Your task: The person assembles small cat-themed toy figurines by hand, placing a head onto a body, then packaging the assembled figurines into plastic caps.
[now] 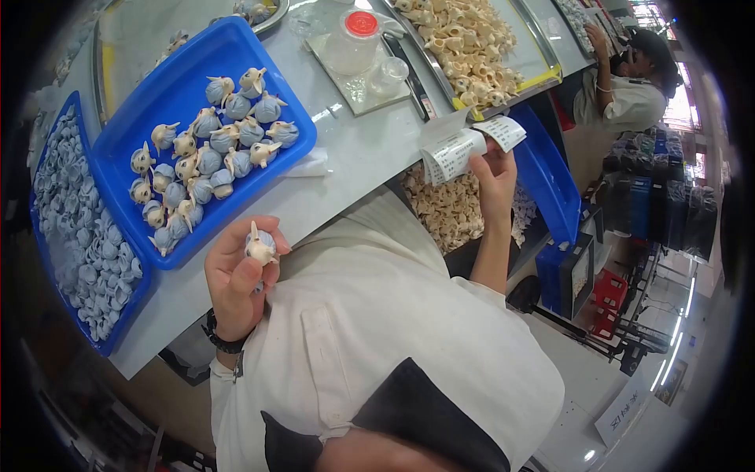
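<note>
My left hand (pixel 234 277), with a dark band on its wrist, is closed around a small toy figure (pixel 259 245) that has a blue-grey body and cream parts. It hovers just in front of a blue tray (pixel 189 71) that holds several figures of the same kind (pixel 206 161). My right hand (pixel 495 177) is raised over the table's edge and pinches white printed paper slips (pixel 464 145). My white shirt fills the lower middle of the view.
A second blue tray (pixel 118 330) at the left holds many blue-grey shells. A metal tray (pixel 543 47) of cream parts lies at the back. Near it stand a red-lidded clear jar (pixel 352 39) and a small cup (pixel 390 75). A blue bin (pixel 550 181) and another person (pixel 629 94) are on the right.
</note>
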Demonstrator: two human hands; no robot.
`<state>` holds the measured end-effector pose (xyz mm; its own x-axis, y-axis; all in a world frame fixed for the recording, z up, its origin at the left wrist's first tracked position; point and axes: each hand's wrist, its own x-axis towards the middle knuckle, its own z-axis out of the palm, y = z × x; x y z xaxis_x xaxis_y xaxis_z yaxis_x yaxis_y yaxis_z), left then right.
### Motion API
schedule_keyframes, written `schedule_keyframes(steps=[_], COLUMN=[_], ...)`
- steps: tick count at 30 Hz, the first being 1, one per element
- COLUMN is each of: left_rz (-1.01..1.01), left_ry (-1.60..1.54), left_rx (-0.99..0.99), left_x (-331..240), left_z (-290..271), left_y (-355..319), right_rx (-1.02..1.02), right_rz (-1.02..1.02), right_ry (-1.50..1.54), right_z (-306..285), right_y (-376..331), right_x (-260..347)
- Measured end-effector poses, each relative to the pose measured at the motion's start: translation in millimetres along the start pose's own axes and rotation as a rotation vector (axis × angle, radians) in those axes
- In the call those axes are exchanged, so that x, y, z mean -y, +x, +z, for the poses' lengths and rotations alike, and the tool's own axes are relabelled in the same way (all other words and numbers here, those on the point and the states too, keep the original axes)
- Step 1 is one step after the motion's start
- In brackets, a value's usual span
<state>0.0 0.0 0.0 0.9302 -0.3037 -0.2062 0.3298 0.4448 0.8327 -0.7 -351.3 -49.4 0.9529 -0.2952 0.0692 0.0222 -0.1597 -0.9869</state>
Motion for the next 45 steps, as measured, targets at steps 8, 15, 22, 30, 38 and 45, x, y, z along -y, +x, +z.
schedule_keyframes(steps=[8, 15, 22, 30, 38, 45], left_rz=[-0.002, -0.035, -0.008, -0.012, -0.017, -0.016], left_ry=[0.0, 0.009, 0.001, -0.002, 0.009, 0.013], left_rx=[0.0, 0.049, 0.02, 0.023, 0.027, 0.026], left_x=[1, 0, -1, -2, -1, -2], left_z=[1, 1, 0, 0, -1, -2], left_y=[-1, -1, 0, 0, 1, 1], right_rx=[0.031, 0.132, 0.029, -0.06, 0.087, 0.178], right_rz=[0.106, 0.114, 0.107, 0.089, 0.162, 0.185], right_ry=[0.347, 0.133, 0.113, 0.048, 0.2, 0.087], right_z=[-18, -16, 5, 5, -24, -17], right_y=[-6, -2, 4, 8, 1, 1], right_x=[-8, 10, 27, 23, -1, 9])
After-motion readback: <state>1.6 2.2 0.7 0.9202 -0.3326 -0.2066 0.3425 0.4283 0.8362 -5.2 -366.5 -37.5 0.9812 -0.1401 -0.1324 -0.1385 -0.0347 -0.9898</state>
